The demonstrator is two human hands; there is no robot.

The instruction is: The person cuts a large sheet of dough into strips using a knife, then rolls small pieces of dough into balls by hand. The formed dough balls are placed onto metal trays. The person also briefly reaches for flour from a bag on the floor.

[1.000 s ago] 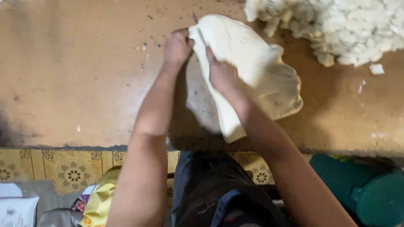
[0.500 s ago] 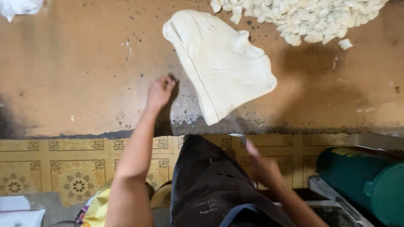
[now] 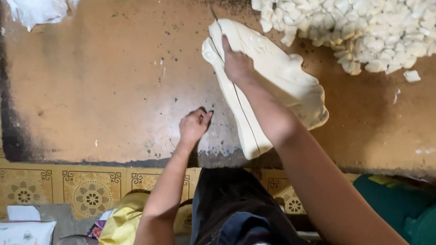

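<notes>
A flat, pale sheet of dough (image 3: 281,86) lies on the brown worktop (image 3: 113,90). My right hand (image 3: 236,63) rests on its far left part, gripping a thin knife whose tip (image 3: 213,13) pokes out beyond the dough. A long straight cut line (image 3: 247,122) runs down the sheet's left side, parting a narrow strip (image 3: 227,90). Just left of that strip, my left hand (image 3: 194,127) sits on the worktop with its fingers curled and nothing in it.
A big heap of small white dough pieces (image 3: 363,31) fills the far right. A white lump (image 3: 36,11) lies at the far left corner. Yellow patterned tiles (image 3: 91,195) face the counter front; a green container (image 3: 399,208) stands below right.
Both hands left the dough, and the right one dropped below the counter edge. It now presses on the dough with a knife, and a cut line shows. The left hand rests on the worktop.
</notes>
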